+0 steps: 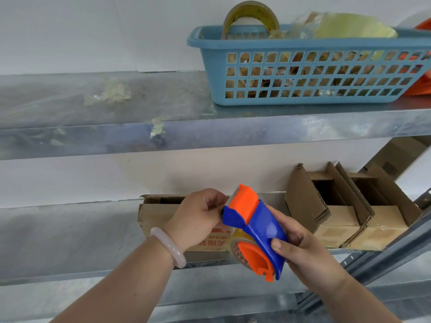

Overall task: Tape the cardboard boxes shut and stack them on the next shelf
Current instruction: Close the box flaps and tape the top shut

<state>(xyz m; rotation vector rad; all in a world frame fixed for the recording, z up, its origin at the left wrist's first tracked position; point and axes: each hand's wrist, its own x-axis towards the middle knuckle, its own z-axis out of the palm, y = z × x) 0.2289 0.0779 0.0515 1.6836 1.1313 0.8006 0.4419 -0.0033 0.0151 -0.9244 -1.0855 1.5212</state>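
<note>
- On the lower shelf [70,231], straight beyond both hands: one box [156,213] is lying with its top looking unsealed and its long axis running left to right along the shelf.
- Dispenser [258,224]: hanging in front of that box, toothed end pointing up and left.
- Right hand [307,250]: fingers wrapping the blue handle.
- Left hand [198,217]: sitting nearer the box, fingers pinching the tape [235,240] at the teeth.
- Two open boxes [338,220]: standing further right.

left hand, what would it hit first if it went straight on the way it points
Most likely the tape dispenser: the left hand points up and right and is right at the orange toothed end. The cardboard box sits behind it, though depth is unclear.
</note>
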